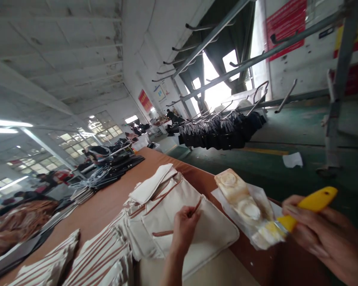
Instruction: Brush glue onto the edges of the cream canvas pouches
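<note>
My right hand (322,234) grips a paintbrush (313,202) by its yellow handle, slightly blurred. The brush's pale, coated bristles are at the near end of a glue-smeared tray (232,184), which rests on a white sheet (219,196). Left of it, my left hand (186,222) is closed in a pinch on a thin brown strip (198,204). That hand is over a cream bag panel (214,226) at the front of a stack. Another brown strip (162,233) lies on the cream material beside my wrist.
Stacked cream pieces with brown edging (98,258) cover the near left of the brown table (107,208). Black pieces (119,171) lie at its far left edge. Beyond the right edge stands a metal rack (250,59) hung with black items (220,133).
</note>
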